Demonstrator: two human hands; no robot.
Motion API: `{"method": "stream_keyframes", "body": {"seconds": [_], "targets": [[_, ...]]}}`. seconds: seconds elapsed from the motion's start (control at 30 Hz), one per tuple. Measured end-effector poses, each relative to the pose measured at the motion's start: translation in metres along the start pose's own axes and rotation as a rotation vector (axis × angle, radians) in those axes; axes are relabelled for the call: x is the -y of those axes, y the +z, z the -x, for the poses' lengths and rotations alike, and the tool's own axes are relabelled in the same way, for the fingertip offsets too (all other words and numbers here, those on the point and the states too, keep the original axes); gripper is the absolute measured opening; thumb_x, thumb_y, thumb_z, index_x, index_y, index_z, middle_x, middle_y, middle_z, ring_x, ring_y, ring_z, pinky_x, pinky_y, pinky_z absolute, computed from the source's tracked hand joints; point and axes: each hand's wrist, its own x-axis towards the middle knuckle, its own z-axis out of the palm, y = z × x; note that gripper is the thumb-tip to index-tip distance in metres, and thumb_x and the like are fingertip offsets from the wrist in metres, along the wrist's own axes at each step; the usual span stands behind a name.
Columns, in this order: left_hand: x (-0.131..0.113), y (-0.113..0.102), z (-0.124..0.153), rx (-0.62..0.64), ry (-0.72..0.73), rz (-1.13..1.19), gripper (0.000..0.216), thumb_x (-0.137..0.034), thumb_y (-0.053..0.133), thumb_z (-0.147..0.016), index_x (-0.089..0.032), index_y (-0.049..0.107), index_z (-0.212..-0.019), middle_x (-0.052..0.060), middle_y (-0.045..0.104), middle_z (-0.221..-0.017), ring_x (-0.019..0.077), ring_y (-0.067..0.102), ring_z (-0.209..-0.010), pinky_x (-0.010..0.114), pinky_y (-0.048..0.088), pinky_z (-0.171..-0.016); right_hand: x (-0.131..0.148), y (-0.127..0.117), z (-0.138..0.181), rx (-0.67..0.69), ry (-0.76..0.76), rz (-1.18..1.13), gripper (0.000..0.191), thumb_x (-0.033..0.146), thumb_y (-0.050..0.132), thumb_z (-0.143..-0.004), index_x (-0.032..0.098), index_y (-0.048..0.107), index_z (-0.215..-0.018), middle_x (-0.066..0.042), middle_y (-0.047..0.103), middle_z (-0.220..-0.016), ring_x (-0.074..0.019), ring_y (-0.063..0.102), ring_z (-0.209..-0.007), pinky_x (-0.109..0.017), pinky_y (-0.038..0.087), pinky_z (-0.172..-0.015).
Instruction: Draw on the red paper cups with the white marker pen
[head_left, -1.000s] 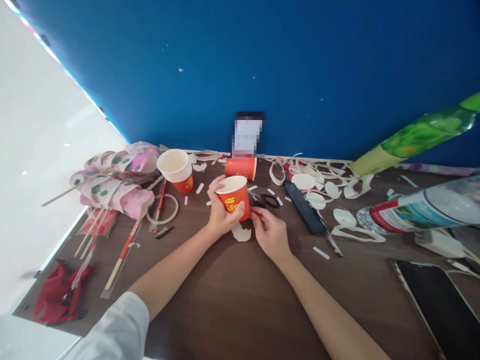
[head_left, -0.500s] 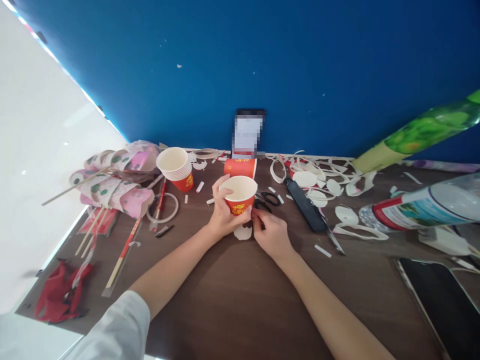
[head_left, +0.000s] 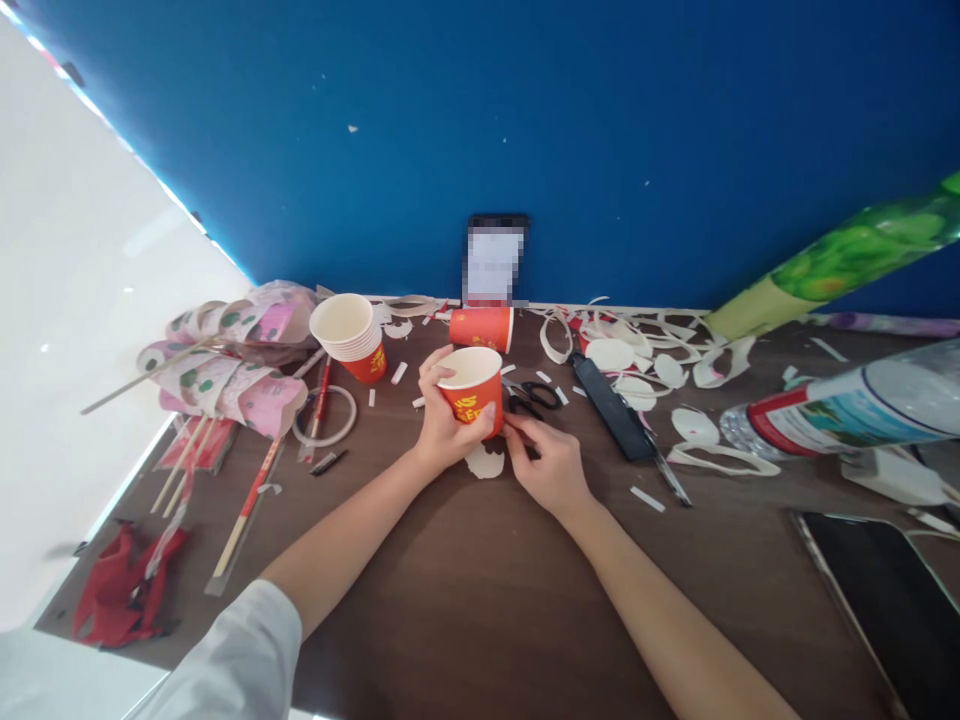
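Note:
My left hand (head_left: 444, 425) is wrapped round a red paper cup (head_left: 475, 392) with yellow lettering, its pale open rim facing up and towards me. Close by the cup's lower right side is my right hand (head_left: 549, 462), thumb and forefinger pinched together; whatever is between them is too small to make out. Black-handled scissors (head_left: 541, 396) lie just behind the right hand, their blades partly hidden. Another red paper cup (head_left: 484, 328) rests on its side behind the held one. A scalloped white paper piece (head_left: 486, 462) lies on the table below the cup.
Stacked paper cups (head_left: 349, 335) stand at left, near spotted pink paper pieces (head_left: 232, 385) on sticks. A phone (head_left: 495, 262) leans on the blue partition. Paper scraps (head_left: 611, 355), a black tool (head_left: 615, 410), a water bottle (head_left: 847, 405) and another phone (head_left: 877, 590) lie to the right.
The held cup has tipped so more of its lettered side shows, and it has shifted slightly left. My right fingers stay pinched near its base.

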Motion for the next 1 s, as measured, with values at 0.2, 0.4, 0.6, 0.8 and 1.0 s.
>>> {"method": "stream_keyframes", "body": {"seconds": [0.2, 0.4, 0.6, 0.8, 1.0], "targets": [[-0.0032, -0.0035, -0.0011, 0.042, 0.099, -0.107, 0.049, -0.033, 0.065, -0.078, -0.026, 0.027, -0.108, 0.015, 0.037, -0.135, 0.0298, 0.041, -0.129, 0.053, 0.042, -0.097, -0.0077, 0.0010, 0.0028, 0.049, -0.072, 0.073, 0.021, 0.015, 0.046, -0.088, 0.021, 0.065, -0.095, -0.007, 0.074, -0.088, -0.0206, 0.071, -0.080, -0.033, 0.058, -0.076], [-0.0049, -0.0017, -0.0013, 0.038, 0.136, -0.098, 0.053, -0.026, 0.069, -0.073, -0.026, 0.028, -0.106, 0.017, 0.036, -0.138, 0.0300, 0.043, -0.127, 0.052, 0.043, -0.096, -0.0073, 0.0008, -0.0010, 0.060, -0.193, 0.208, 0.016, 0.011, 0.046, -0.085, 0.018, 0.061, -0.084, -0.008, 0.066, -0.073, -0.0211, 0.065, -0.069, -0.031, 0.055, -0.066], [-0.0045, -0.0023, -0.0011, 0.078, 0.101, -0.033, 0.047, -0.032, 0.064, -0.078, -0.026, 0.028, -0.108, 0.016, 0.038, -0.136, 0.0285, 0.042, -0.128, 0.050, 0.043, -0.097, -0.0090, -0.0031, -0.0049, 0.009, -0.110, 0.120, 0.014, 0.012, 0.047, -0.087, 0.019, 0.059, -0.088, -0.006, 0.068, -0.079, -0.0187, 0.066, -0.072, -0.029, 0.054, -0.069], [0.0018, -0.0028, -0.0006, 0.011, 0.007, -0.011, 0.045, -0.041, 0.062, -0.080, -0.026, 0.029, -0.107, 0.015, 0.040, -0.133, 0.0269, 0.047, -0.122, 0.048, 0.044, -0.095, -0.0014, -0.0083, -0.0032, 0.114, -0.039, 0.003, 0.013, 0.017, 0.046, -0.089, 0.021, 0.058, -0.090, -0.004, 0.066, -0.077, -0.0171, 0.065, -0.071, -0.027, 0.053, -0.067], [0.0012, -0.0037, -0.0016, 0.042, 0.027, -0.007, 0.045, -0.042, 0.062, -0.080, -0.026, 0.029, -0.107, 0.014, 0.040, -0.132, 0.0267, 0.046, -0.123, 0.047, 0.044, -0.095, -0.0025, -0.0084, -0.0048, 0.175, -0.017, -0.019, 0.010, 0.018, 0.047, -0.089, 0.022, 0.056, -0.085, -0.003, 0.064, -0.074, -0.0166, 0.062, -0.066, -0.027, 0.051, -0.065]]}}
